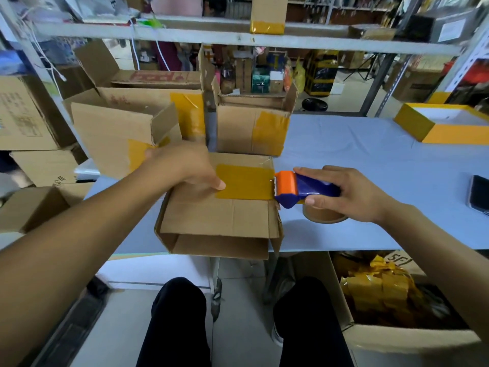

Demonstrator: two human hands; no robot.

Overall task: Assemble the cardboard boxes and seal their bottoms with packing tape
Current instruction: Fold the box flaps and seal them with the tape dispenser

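A cardboard box (211, 215) lies bottom-up at the table's near edge, its flaps folded shut. A strip of yellow packing tape (244, 182) runs across the flap seam to the box's right edge. My left hand (185, 168) presses flat on the box, thumb on the tape's left end. My right hand (344, 193) grips a blue and orange tape dispenser (299, 189), whose orange blade end sits at the box's right edge where the tape ends. The brown tape roll (324, 215) shows under my right hand.
Taped boxes stand behind: one (254, 123) at the middle, a tilted one (119, 133) to the left, more stacked at far left. A yellow tray (444, 125) lies back right, a phone (479, 193) at right. A carton of yellow packets (383, 295) sits below the pale blue table (370, 160).
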